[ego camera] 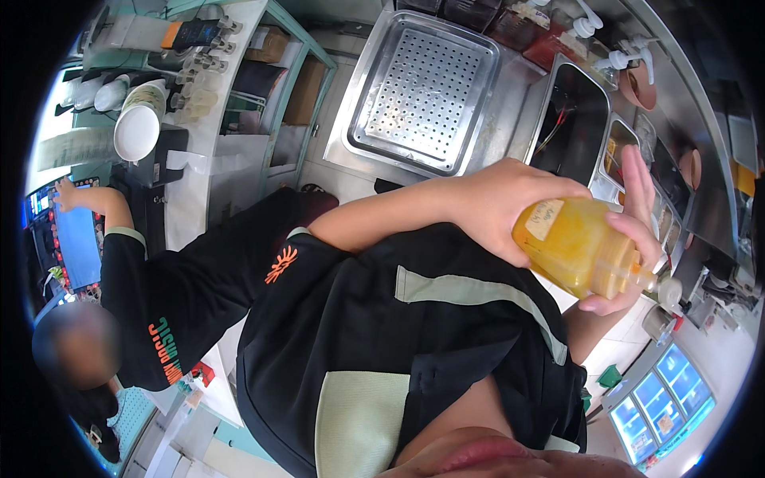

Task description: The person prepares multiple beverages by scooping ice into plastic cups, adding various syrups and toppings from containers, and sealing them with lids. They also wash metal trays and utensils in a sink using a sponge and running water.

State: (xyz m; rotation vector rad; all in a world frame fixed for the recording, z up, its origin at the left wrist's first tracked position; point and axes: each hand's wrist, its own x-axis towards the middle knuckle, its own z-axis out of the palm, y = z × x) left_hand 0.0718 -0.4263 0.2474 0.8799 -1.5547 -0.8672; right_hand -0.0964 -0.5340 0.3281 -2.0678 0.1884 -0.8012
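A clear plastic bottle of yellow liquid is tilted in front of my chest, its neck and spout pointing to the right. It bears a small handwritten label. Around its base end, my left hand is closed, with the forearm crossing my black shirt. My right hand holds the ribbed collar end, thumb on one side and a fingertip on the other, while other fingers point upward. Beyond that hand, a whitish translucent nozzle tip sticks out. Part of the right palm is hidden behind the bottle.
Ahead lies a perforated steel tray on a steel counter. Right of it are a dark recessed bin, smaller containers and pump dispensers. At left, another person reaches toward a screen; stacked paper cups stand nearby. A glass-door refrigerator is lower right.
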